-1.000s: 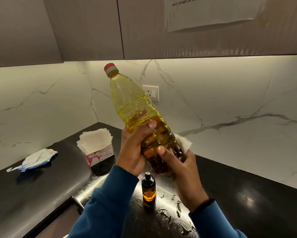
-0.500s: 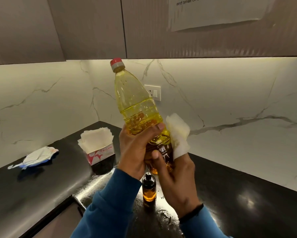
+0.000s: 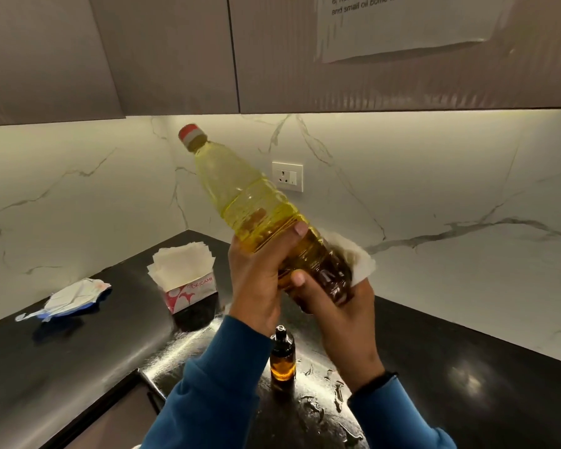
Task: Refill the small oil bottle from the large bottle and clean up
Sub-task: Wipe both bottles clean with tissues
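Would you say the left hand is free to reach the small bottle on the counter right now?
Probably not yet: the left hand grips the big oil bottle, which the right hand wipes with a tissue. The small bottle stands unobstructed just below.

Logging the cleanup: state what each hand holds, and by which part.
Left hand grips the large bottle around its middle. Right hand grips the bottle's base, pressing a tissue against it.

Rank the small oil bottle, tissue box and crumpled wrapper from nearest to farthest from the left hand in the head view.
1. small oil bottle, just below the left hand, on the counter.
2. tissue box, to its left.
3. crumpled wrapper, far left on the counter.
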### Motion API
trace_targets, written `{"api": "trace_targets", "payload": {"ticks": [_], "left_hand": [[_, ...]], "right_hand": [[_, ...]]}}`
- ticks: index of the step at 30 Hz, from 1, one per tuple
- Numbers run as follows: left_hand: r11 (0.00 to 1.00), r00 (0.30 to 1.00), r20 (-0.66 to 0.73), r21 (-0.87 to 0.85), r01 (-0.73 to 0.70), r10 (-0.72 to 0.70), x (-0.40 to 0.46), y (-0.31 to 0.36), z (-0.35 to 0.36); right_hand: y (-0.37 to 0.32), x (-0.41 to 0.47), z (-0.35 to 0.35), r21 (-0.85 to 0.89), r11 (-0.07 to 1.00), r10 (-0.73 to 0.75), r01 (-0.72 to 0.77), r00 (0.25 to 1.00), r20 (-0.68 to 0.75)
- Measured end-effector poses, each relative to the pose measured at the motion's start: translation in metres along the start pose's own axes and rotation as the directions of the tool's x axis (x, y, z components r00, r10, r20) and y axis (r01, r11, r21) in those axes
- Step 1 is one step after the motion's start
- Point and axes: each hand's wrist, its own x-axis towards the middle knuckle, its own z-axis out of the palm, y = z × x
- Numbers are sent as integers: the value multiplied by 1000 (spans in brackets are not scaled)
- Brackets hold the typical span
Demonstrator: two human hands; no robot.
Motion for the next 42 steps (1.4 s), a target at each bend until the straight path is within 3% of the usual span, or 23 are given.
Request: {"api": "trace_targets", "payload": {"ticks": [1, 3, 5, 7, 9, 11, 12, 15, 17, 18, 20, 21, 23, 26, 28, 32, 35, 37, 39, 40, 42], "left_hand": [[1000, 1000, -19, -8, 13, -13, -1, -1, 1], [997, 998, -35, -47, 54, -56, -3, -3, 4], [996, 997, -42, -62, 67, -70, -5, -3, 5], [998, 998, -46, -41, 47, -49, -6, -3, 5], [1000, 999, -34, -17, 19, -19, -6, -6, 3], [1000, 1000, -16, 11, 3, -2, -6, -8, 1], [1000, 1000, -4, 11, 3, -3, -7, -9, -1], [999, 998, 57, -34, 37, -35, -6, -12, -6], [995, 995, 68, -75, 71, -66, -5, -12, -9], [993, 995, 66, -83, 86, -80, -4, -12, -10], [991, 993, 50, -63, 114, -111, -3, -12, -10], [992, 992, 35, -37, 120, -119, -2, -12, -11], [991, 991, 17, 12, 132, -132, -1, -15, -12], [990, 992, -22, 51, 128, -127, -1, -14, -8], [992, 994, -37, 65, 107, -104, 0, -13, -7], [994, 999, -3, 98, 44, -44, 2, -15, -13], [994, 996, 85, 105, 25, -34, 8, -13, -20], [998, 989, 138, 44, 53, -58, 10, -10, -23], [996, 988, 131, -26, 89, -85, 9, -9, -22], [994, 989, 117, -54, 92, -86, 9, -9, -20], [996, 996, 67, -58, 61, -57, 9, -10, -17]], "right_hand": [[2, 0, -3, -173, 974, -147, 146, 989, 3], [8, -1, -9, -530, 784, -333, 324, 939, 81], [11, -3, -11, -714, 622, -334, 322, 934, 130], [9, -5, -8, -730, 635, -269, 251, 958, 96], [4, -4, -4, -586, 790, -194, 182, 980, 43], [-2, 1, -5, -282, 959, -39, 34, 999, -9], [-7, 4, -8, -140, 986, 87, -88, 996, -9], [-14, 9, -21, 145, 856, 474, -497, 865, 165], [-15, 8, -24, 211, 743, 566, -636, 764, 310], [-14, 6, -23, 228, 722, 574, -653, 749, 331], [-9, 3, -18, 248, 761, 538, -600, 796, 278], [-6, 1, -15, 208, 838, 467, -504, 861, 204], [2, -3, -9, -54, 979, 201, -197, 977, 65], [14, -8, -4, -495, 868, -26, 48, 998, 50], [17, -10, -3, -604, 790, -69, 107, 994, 86], [10, -3, -8, -441, 895, -27, 72, 994, 108], [4, 9, -19, -241, 949, 261, -202, 934, 244], [3, 14, -25, -71, 911, 403, -407, 835, 376], [2, 16, -28, 111, 796, 491, -595, 742, 456], [3, 17, -28, 183, 752, 501, -633, 729, 466], [7, 16, -23, 269, 759, 473, -593, 785, 400]]}}
